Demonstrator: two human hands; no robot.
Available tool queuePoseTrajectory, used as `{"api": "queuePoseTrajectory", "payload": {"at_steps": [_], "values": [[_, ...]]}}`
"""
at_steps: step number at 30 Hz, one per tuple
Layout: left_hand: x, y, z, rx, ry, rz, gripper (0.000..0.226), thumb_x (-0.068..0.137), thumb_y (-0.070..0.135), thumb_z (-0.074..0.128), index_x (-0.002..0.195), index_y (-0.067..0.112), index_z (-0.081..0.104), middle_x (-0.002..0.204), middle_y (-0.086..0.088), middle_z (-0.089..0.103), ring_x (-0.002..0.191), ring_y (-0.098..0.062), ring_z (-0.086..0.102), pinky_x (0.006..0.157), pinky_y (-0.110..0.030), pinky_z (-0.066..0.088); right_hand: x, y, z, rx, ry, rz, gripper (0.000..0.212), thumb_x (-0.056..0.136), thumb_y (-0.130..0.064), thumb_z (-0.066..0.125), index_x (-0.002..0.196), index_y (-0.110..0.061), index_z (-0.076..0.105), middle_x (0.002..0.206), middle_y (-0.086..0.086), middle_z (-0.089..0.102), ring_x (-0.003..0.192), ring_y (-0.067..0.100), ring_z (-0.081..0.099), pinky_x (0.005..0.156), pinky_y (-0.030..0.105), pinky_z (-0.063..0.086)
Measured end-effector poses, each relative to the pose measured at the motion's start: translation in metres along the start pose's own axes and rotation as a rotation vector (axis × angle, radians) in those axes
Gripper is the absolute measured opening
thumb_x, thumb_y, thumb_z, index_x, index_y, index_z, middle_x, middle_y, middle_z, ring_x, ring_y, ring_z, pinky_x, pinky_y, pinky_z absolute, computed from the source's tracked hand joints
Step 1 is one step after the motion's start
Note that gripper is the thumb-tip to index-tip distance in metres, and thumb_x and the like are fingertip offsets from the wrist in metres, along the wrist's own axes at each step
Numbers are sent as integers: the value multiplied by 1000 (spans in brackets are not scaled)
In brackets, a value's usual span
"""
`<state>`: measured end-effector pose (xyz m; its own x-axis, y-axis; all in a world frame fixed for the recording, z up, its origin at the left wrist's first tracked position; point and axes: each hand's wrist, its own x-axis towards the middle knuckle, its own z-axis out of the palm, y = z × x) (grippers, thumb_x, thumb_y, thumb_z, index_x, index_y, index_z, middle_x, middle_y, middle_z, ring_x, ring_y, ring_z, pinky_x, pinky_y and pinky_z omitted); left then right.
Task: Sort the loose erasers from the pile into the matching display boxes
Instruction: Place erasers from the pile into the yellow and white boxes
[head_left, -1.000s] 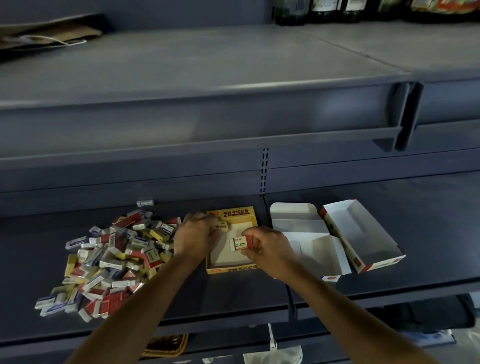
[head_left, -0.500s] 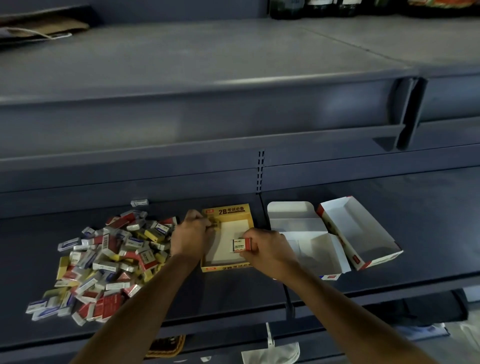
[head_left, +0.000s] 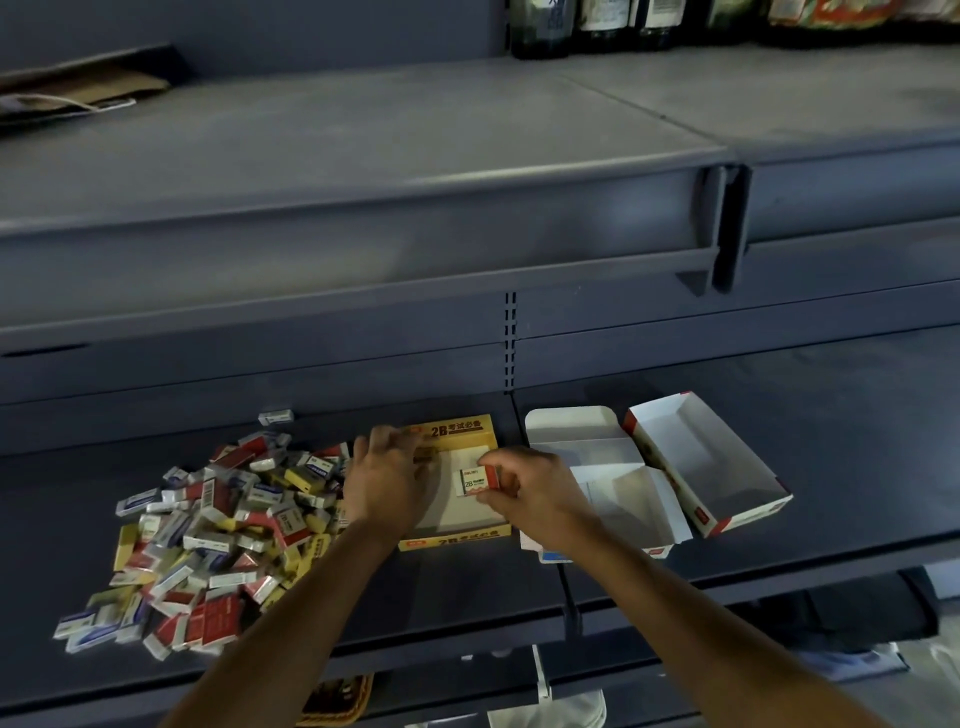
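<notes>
A pile of loose erasers (head_left: 208, 525) in red, yellow and blue-white sleeves lies on the left of the dark shelf. A yellow 2B display box (head_left: 457, 535) sits at the middle. My right hand (head_left: 524, 493) pinches a white and red 2B eraser (head_left: 479, 479) over the box's inside. My left hand (head_left: 387, 478) reaches into the box's far left corner, its fingers curled on a small yellow eraser (head_left: 423, 454) that is mostly hidden. Two white and red display boxes (head_left: 613, 478) (head_left: 706, 467) lie open to the right, with nothing in them.
The upper shelf's front edge (head_left: 363, 218) overhangs the work area. One eraser (head_left: 275, 417) lies apart at the back wall. Bottles (head_left: 582, 26) stand on the top shelf, a paper bag (head_left: 78, 88) at its far left. The shelf's front lip (head_left: 727, 587) runs below my arms.
My left hand has pushed a little deeper into the yellow box's far corner. My right hand still holds the eraser over the box, almost in the same place.
</notes>
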<state>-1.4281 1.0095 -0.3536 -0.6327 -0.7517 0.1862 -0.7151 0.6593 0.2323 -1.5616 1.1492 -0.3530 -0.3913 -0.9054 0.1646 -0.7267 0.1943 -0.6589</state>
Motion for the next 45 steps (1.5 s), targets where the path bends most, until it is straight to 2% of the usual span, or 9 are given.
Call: {"api": "queuePoseTrajectory", "payload": {"at_steps": [4,7,11,14,23,29,33,41,45], "values": [[0,30,0,-39,77,110,29,81,27,65,107,16,67,106,-9,59,95,-32,53,79,-40,47,0,11,-20,-54,76,2,33,80,-32,71,110,-21,64,89,-5,58,73,8,54,72,22,48],[-2,62,2,-42,75,209,30,78,26,68,107,17,68,106,-6,62,96,-30,57,85,-39,46,-4,25,-39,-105,120,39,31,80,-28,72,108,-19,65,89,-1,59,73,11,55,73,29,51],[-9,106,10,-59,22,337,29,88,29,56,115,21,62,113,1,59,108,-22,52,91,-31,42,-17,46,-69,-207,113,99,29,82,-30,69,109,-20,63,96,1,64,83,16,60,78,30,51],[-13,135,16,-20,-40,349,39,93,39,49,128,23,50,128,3,52,120,-18,43,100,-28,35,-27,62,-91,-239,96,152,31,83,-30,67,112,-21,60,102,1,62,82,12,57,72,20,44],[-25,205,28,-56,-91,504,38,93,35,47,130,26,49,134,4,49,122,-18,42,103,-32,32,-40,110,-145,-298,118,295,27,88,-33,61,111,-20,61,105,-1,64,92,16,62,63,15,36],[-32,230,39,-167,-175,713,39,92,19,54,131,24,53,137,-3,49,123,-26,45,104,-37,39,-24,135,-152,-441,84,276,30,87,-36,59,107,-13,60,105,6,65,89,21,63,71,27,51],[-36,228,48,-157,-241,726,38,93,25,53,131,27,53,142,1,45,133,-24,36,108,-40,35,-10,138,-146,-531,37,307,31,88,-35,60,108,-11,60,105,9,64,88,24,64,70,29,52],[-42,227,43,-163,-282,705,33,94,27,51,126,19,56,139,-1,47,127,-17,41,106,-26,31,-1,151,-125,-439,36,297,29,89,-35,55,107,-12,58,103,8,60,80,21,61,68,30,55],[-43,227,40,-172,-309,677,34,93,29,53,126,21,55,142,1,43,125,-16,45,104,-24,33,-5,152,-121,-340,98,276,26,90,-28,54,107,-11,46,96,6,53,79,20,55,60,29,45]]}}
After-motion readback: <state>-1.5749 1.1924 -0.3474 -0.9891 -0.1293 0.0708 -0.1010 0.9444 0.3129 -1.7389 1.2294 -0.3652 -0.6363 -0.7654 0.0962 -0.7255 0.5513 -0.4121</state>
